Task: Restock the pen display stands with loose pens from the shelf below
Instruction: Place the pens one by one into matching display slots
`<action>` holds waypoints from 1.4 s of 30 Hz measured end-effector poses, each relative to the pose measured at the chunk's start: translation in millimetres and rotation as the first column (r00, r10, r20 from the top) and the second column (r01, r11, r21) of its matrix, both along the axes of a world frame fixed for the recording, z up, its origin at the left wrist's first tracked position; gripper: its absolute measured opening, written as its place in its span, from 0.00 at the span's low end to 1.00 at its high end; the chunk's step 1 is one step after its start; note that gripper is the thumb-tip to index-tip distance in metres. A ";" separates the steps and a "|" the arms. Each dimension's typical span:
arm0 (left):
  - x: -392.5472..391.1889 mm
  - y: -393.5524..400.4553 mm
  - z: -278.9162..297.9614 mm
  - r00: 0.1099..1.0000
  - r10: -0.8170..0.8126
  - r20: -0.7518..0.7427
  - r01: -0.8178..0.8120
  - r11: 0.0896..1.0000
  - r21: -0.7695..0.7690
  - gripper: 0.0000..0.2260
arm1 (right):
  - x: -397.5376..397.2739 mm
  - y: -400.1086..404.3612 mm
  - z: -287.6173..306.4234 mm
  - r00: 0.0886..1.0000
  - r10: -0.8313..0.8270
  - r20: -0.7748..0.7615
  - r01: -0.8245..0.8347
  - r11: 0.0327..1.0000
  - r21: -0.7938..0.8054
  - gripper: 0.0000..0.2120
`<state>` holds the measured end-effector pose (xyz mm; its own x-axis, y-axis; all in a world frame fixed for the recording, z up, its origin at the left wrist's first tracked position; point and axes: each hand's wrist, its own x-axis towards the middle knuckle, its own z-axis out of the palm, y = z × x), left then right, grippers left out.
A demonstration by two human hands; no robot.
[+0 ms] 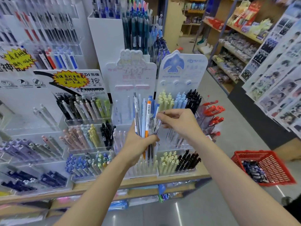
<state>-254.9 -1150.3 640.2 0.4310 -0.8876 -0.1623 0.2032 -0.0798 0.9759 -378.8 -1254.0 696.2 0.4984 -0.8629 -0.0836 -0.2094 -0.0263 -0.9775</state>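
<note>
Left hand [138, 144] grips a mixed bundle of pens [147, 118] upright before the pink-headed display stand [132, 75], while the right hand [177, 122] pinches one clear pen [157, 128] at the bundle's right edge (a red basket [267, 167] sits well apart at right).
</note>
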 end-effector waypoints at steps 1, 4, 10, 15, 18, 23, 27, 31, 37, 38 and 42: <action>-2.7 -4.8 0.4 1.000 0.010 0.005 -0.010 1.000 -0.001 0.26 | -3.3 -7.0 1.7 1.000 0.012 -0.029 -0.012 1.000 -0.011 0.07; -13.4 -19.3 2.3 0.999 0.038 0.003 -0.038 0.999 -0.004 0.26 | -14.4 -28.5 6.5 0.996 0.066 -0.067 -0.066 0.998 -0.002 0.08; -23.1 -38.4 -14.4 0.985 0.159 -0.071 -0.158 0.987 0.026 0.24 | -43.6 -71.4 10.4 0.999 0.052 -0.008 -0.052 0.997 -0.061 0.02; -22.6 -38.0 -25.0 0.962 0.257 -0.093 -0.253 0.966 0.056 0.20 | -59.9 -93.9 -4.6 0.991 0.093 -0.098 -0.116 0.957 -0.265 0.06; -23.4 -38.7 -28.1 0.956 0.278 -0.088 -0.274 0.960 0.061 0.20 | -54.0 -85.4 -24.6 0.944 0.158 -0.290 -0.269 0.876 -0.400 0.10; -24.0 -42.0 -31.2 0.953 0.300 -0.037 -0.297 0.952 0.069 0.21 | -45.5 -79.5 -53.5 0.912 0.176 -0.370 -0.338 0.834 -0.437 0.12; -25.9 -42.4 -29.1 0.958 0.285 -0.031 -0.283 0.958 0.054 0.22 | -44.6 -78.9 -64.3 0.912 0.159 -0.378 -0.331 0.830 -0.449 0.12; -29.8 -41.4 -27.3 0.963 0.268 -0.032 -0.266 0.963 0.043 0.21 | -42.0 -79.6 -65.0 0.917 0.147 -0.371 -0.321 0.825 -0.466 0.11; -31.2 -39.6 -27.7 0.963 0.263 -0.052 -0.262 0.965 0.029 0.21 | -43.5 -78.9 -73.5 0.906 0.140 -0.399 -0.330 0.823 -0.461 0.11; -30.5 -39.2 -27.9 0.963 0.264 -0.054 -0.263 0.965 0.027 0.21 | -43.1 -78.4 -74.5 0.904 0.135 -0.405 -0.330 0.822 -0.463 0.11; -29.2 -35.3 -27.5 0.965 0.257 -0.060 -0.256 0.967 0.022 0.23 | -39.7 -76.1 -76.8 0.834 0.096 -0.543 -0.440 0.710 -0.550 0.11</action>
<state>-284.1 -1185.6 612.7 0.6324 -0.7463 -0.2075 0.2784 -0.0310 0.9600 -418.4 -1330.1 619.4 0.7677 -0.6226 0.1513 -0.4879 -0.7211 -0.4919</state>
